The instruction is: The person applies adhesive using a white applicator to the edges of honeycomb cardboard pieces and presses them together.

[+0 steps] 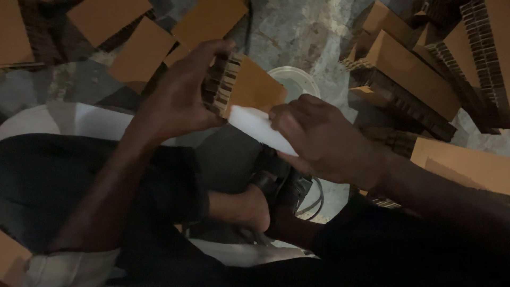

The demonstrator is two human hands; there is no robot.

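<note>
Seen from above, a seated person's left hand (180, 98) is clamped around a small block of honeycomb cardboard (241, 85), fingers wrapped over its open ribbed edge, holding it in the air above their lap. The right hand (319, 135) is closed around a white strip (260, 127) whose end touches the lower edge of the block. More cardboard pieces (404, 69) lie scattered and stacked on the grey floor (297, 32), and a round white container (295, 82) sits just behind the block.
</note>
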